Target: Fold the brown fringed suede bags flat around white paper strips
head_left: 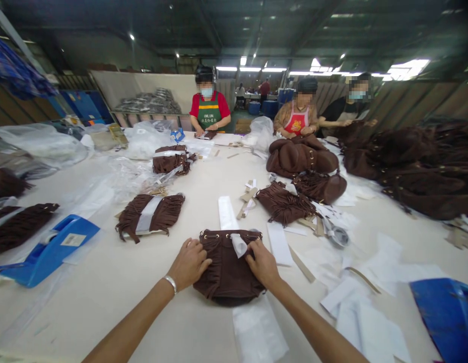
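Note:
A dark brown fringed bag (234, 272) lies flat in front of me, its row of gold eyelets on the far side. My left hand (190, 262) has its curled fingers at the bag's upper left corner, on the fringe. At the upper right, my right hand (262, 262) grips the bag's edge, close to a piece of white tissue (239, 245) that sticks out at the top. White paper strips show beyond the bag (226, 214) and under its near edge (256, 327).
Wrapped fringed bags (146, 216) lie left, near a blue tape dispenser (67, 249). Brown bags (302, 156), paper scraps and another blue dispenser (441, 312) are on the right. Three masked or aproned people work across the table (135, 282).

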{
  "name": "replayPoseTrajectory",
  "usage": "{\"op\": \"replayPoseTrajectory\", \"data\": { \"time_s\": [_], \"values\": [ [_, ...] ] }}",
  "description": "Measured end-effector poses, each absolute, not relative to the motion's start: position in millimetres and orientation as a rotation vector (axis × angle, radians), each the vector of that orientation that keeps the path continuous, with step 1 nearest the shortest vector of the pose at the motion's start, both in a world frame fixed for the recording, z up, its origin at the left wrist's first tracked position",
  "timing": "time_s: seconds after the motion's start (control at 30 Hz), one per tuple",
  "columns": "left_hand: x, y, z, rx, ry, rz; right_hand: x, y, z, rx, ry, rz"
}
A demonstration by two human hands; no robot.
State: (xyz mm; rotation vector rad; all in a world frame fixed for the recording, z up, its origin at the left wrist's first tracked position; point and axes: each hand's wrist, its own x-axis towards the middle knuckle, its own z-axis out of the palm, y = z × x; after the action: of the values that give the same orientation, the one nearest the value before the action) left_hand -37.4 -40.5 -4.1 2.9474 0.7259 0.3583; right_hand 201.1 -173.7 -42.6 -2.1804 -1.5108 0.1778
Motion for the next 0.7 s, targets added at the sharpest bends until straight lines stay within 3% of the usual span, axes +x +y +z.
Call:
{"op": "replayPoseTrajectory", "data": {
  "time_s": [0.13,0.3,0.47,0.7],
  "values": [
    [-43.4,-38.9,-4.7,2.932,0.927,0.441,228.5,-182.7,-55.0,-2.302,-1.329,0.183],
    [5.8,-54.1,-18.1,2.971,0.686,0.457,240.1,-195.8,-40.8,-2.415,-1.262,0.145],
    [25.3,-54.1,-25.6,2.988,0.602,0.436,197.9,-206.9,-10.4,-2.078,-1.617,-0.015],
    [-33.4,-35.6,-12.7,2.901,0.921,0.535,191.3,-204.5,-30.7,-2.091,-1.708,0.106]
  ]
}}
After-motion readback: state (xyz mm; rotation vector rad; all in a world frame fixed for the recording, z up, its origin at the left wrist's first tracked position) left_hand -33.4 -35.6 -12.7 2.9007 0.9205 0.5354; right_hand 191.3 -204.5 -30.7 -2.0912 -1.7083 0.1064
